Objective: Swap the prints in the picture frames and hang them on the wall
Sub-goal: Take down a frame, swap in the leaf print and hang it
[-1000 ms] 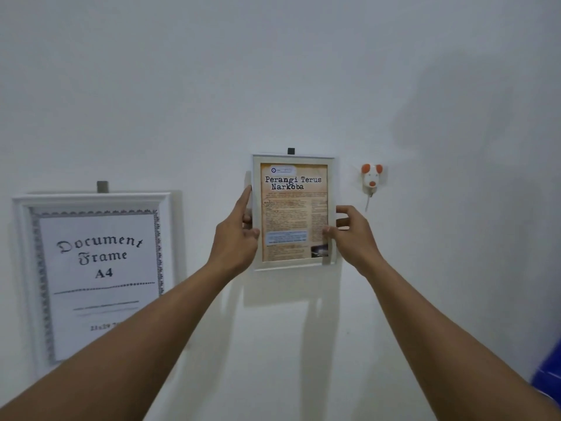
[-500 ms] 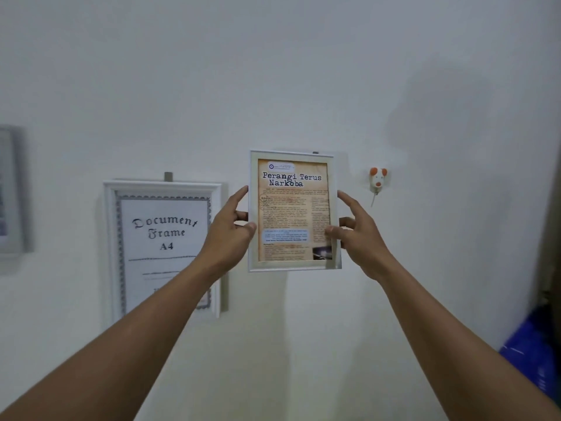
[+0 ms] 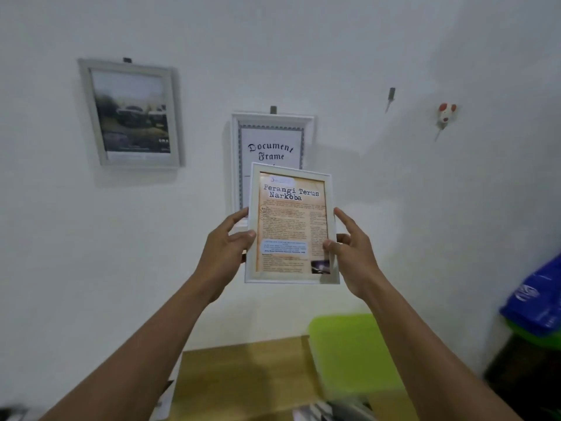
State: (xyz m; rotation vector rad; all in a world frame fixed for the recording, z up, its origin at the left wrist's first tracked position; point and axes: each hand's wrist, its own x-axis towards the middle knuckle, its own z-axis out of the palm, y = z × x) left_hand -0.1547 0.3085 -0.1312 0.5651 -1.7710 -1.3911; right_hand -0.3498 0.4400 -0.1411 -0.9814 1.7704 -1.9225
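Note:
A small white frame [image 3: 291,226] with a tan "Perangi Terus Narkoba" print is held in the air, away from the wall. My left hand [image 3: 226,253] grips its left edge and my right hand [image 3: 353,253] grips its right edge, thumbs on the front. Behind it on the wall hangs a white "Document Frame" frame [image 3: 271,138], its lower part hidden. A grey frame with a dark landscape print [image 3: 132,113] hangs at the upper left. A bare wall hook [image 3: 391,94] shows to the right.
A mouse-shaped red and white hook [image 3: 446,113] sits on the wall at the right. Below are a wooden table [image 3: 243,378], a lime green box [image 3: 352,354] and a blue plastic bag [image 3: 540,296] at the right edge.
The small frame has come off its hook and been drawn back from the wall, held in both hands. The view pulled back and left, revealing the landscape frame and the table.

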